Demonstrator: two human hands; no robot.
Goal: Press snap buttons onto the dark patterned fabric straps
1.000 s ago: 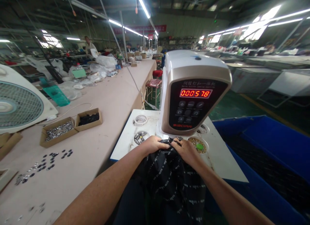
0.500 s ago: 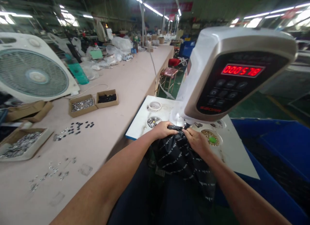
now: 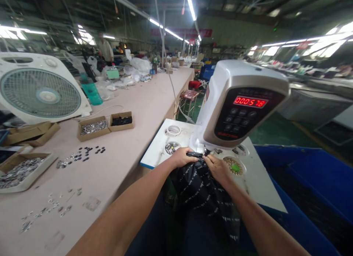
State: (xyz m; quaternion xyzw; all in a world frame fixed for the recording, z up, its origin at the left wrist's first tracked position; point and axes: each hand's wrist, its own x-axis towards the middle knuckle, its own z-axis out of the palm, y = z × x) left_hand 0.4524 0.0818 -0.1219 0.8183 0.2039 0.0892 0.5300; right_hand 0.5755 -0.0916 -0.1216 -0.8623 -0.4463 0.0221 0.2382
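A black fabric piece with white printed lettering hangs from both hands over my lap. My left hand is closed on its folded upper edge at the left. On the other side, my right hand pinches the same edge with thumb and fingers. The edge sits at the working point of a white and bronze snap-fastening machine, under its head. Its red display reads 000578. The exact contact between fabric and machine tip is too small to make out.
The machine's white tabletop has round wells, one with brass-coloured fasteners. On the long table are cardboard boxes of metal parts, loose snaps and a box fan. Blue bins stand at the right. A person stands far back.
My view has tilted up and back, so the machine looks smaller and lower in the picture. Both hands keep their hold on the fabric at the machine. The display is unchanged.
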